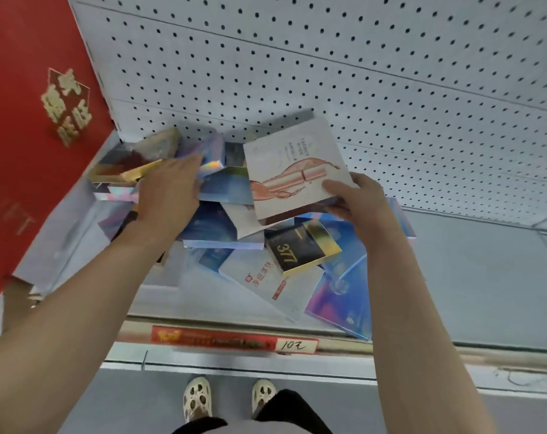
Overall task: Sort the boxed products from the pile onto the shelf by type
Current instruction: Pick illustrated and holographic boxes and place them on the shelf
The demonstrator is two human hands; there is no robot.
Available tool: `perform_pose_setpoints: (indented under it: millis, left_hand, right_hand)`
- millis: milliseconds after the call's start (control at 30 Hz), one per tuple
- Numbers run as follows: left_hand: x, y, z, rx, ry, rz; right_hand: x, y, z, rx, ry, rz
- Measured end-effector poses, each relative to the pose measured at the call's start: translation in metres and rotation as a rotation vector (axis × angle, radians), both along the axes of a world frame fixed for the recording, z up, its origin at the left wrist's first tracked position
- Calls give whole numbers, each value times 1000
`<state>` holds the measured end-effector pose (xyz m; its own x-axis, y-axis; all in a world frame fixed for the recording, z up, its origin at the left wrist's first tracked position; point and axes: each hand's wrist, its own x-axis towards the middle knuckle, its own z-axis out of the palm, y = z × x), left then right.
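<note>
A jumbled pile of boxed products lies on the grey shelf. My right hand grips a white box with a pink figure drawing by its right edge, thumb on top, lifted and tilted above the pile. My left hand lies flat with straight fingers on the left of the pile, fingertips touching a holographic blue box. Below sit a black and gold box marked 377, a white box with red lettering and an iridescent box. A gold and dark red box lies at the far left.
A white pegboard back panel rises behind the shelf. A red side panel with gold characters closes the left end. A red price strip with a handwritten tag runs along the shelf's front edge. My feet stand on the floor below.
</note>
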<state>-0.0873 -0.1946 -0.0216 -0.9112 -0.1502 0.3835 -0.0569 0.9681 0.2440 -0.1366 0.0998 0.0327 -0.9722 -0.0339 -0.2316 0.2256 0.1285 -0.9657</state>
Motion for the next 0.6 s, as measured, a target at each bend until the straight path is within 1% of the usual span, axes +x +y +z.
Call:
perform_pose_setpoints:
  millis: [100, 167, 233, 300, 400, 467, 567, 600]
  left_hand:
    - [10, 23, 9, 6, 89, -123]
    - [19, 40, -1, 6, 64, -238]
    - [25, 51, -16, 30, -33, -298]
    - [26, 52, -25, 37, -111, -283]
    - [13, 43, -18, 118, -151, -241]
    - [-3, 32, -11, 78, -216, -234]
    - [-27, 16, -2, 111, -267, -180]
    - [-33, 12, 0, 93, -285, -144]
  right_hand:
    - [4, -4, -1, -61, 55, -197]
    - [3, -5, -1, -106, 105, -325]
    - [3, -4, 1, -123, 150, -388]
    - [5, -3, 2, -110, 182, -380]
    - [8, 2, 1, -61, 211, -333]
    - [10, 2, 0, -41, 214, -313]
    - [10, 0, -1, -3, 208, -296]
    - [10, 0, -1, 9, 205, -299]
